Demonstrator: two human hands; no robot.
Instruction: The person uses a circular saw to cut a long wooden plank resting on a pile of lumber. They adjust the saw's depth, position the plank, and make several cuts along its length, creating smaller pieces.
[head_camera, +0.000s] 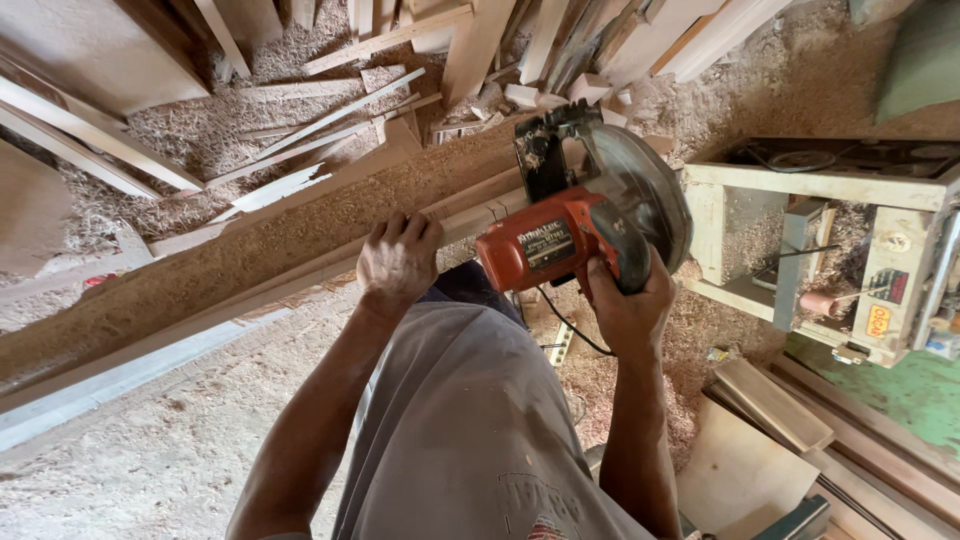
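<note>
Grip: right hand (628, 310) grasps orange saw (585, 225); left hand (398, 262) clutches long wooden beam (250, 255).
Floor: soft sawdust (150, 450) beside beam.

I'm wearing a loose grey shirt (460, 420) with a faded printed patch low on the front, touched with red. My arms are bare below the shirt, no sleeves reaching them. My left hand (398, 262) and right hand (628, 310) have no gloves, rings or watch.

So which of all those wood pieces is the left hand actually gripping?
The long sawdust-covered beam running diagonally; the left hand grips its near edge. The other boards lie loose behind, untouched.
</note>
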